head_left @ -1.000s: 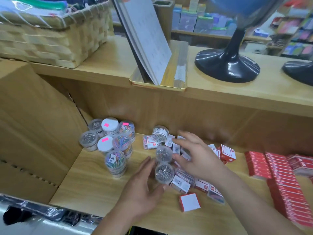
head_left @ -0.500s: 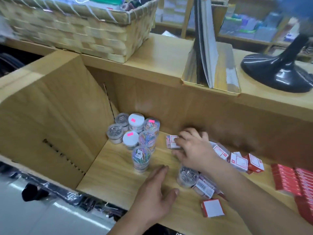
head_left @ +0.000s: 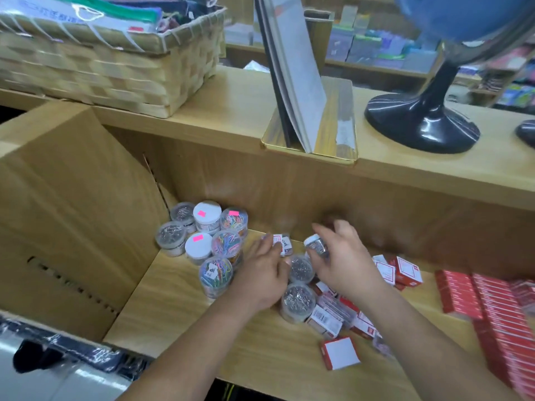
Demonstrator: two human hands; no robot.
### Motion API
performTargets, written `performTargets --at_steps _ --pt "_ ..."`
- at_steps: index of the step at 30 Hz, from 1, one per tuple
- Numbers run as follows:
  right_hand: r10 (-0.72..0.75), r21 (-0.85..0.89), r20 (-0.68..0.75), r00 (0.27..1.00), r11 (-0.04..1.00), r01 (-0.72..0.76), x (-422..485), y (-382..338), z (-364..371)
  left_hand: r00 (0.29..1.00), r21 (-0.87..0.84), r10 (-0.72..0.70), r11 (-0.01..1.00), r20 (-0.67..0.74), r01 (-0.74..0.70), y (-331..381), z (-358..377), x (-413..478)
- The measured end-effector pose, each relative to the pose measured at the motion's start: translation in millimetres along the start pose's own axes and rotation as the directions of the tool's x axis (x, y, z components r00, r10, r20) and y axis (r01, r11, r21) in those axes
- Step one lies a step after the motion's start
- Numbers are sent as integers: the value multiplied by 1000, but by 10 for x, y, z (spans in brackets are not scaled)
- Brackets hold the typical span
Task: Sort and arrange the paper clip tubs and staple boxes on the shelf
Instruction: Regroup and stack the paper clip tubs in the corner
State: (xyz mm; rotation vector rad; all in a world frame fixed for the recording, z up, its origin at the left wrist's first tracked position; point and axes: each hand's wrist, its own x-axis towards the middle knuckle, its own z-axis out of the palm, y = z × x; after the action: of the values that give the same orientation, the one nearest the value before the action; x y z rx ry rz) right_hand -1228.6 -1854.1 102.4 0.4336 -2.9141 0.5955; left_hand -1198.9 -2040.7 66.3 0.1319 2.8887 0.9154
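Observation:
Several clear round paper clip tubs (head_left: 202, 235) stand grouped in the shelf's back left corner, some with white lids and pink stickers. My right hand (head_left: 344, 261) grips a small tub of silver clips (head_left: 317, 246), tilted and lifted off the shelf. My left hand (head_left: 262, 273) reaches in beside it, fingers stretched toward a small white and red staple box (head_left: 282, 243). Two tubs of silver clips (head_left: 298, 299) stand between my hands. Loose red and white staple boxes (head_left: 340, 353) lie scattered at the front and right.
Neat rows of red staple boxes (head_left: 492, 311) fill the shelf's right side. A wooden divider (head_left: 72, 215) walls off the left. On the top board stand a woven basket (head_left: 115, 65), a gold tray with a book (head_left: 312, 111) and a black globe base (head_left: 419, 125).
My right hand has picked up a tub of silver clips from the pile. My left hand has moved forward from the shelf's front to the small box at the back.

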Motion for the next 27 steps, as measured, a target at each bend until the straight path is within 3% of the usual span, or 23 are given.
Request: performTargets --at_steps 3,9,13,15,23,27 --pt "75 36 56 996 996 -77 -66 115 -66 992 63 -38 998 122 30 36 25 33" --pt "85 85 61 994 992 -90 -206 163 -200 998 259 -28 966 63 10 153 22 -344" --pt "167 342 8 986 926 -160 -279 102 -179 999 317 17 948 -40 -4 103 43 -567" --pt "196 432 17 981 883 -184 -293 62 -150 1000 326 5 945 -11 -2 112 42 -666" --pt "237 679 113 965 691 -249 -350 -147 -149 991 163 98 983 -93 -82 -16 13 -1004" --pt "280 673 123 952 682 -288 -374 -169 -162 974 85 103 993 -204 -87 -136 -38 -991"
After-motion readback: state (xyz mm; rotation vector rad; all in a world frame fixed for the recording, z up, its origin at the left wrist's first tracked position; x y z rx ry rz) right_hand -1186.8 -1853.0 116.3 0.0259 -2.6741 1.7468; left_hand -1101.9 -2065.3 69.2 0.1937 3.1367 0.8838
